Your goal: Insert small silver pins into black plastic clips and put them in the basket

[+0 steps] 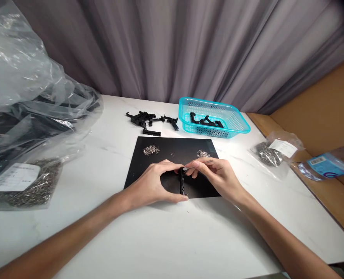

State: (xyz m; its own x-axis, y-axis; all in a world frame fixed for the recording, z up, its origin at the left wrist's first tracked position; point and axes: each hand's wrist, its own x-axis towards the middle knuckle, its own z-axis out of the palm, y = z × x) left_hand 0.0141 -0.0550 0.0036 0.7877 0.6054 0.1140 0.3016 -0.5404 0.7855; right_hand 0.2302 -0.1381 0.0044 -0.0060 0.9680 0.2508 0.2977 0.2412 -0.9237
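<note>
Between the thumb and fingers of my left hand point(151, 182) stands a black plastic part point(182, 184), gripped at its two ends over a black mat point(133, 164). My right hand point(215, 174) pinches a thin metal tool that looks like tweezers point(202, 163), its tip at the far end of the black part. Whether the tip holds anything is too small to tell. Two piles of small metal pieces lie on the mat, a left pile point(151, 150) and a right pile point(203, 154) partly behind my right hand.
Loose black plastic parts point(142, 118) lie behind the mat. A blue basket point(244, 126) holds several more. Clear bags of metal pieces rest left point(35, 190) and right point(269, 155). A plastic bottle point(331, 162) lies at the right, by a cardboard box point(323, 97). A grey curtain point(160, 50) hangs behind.
</note>
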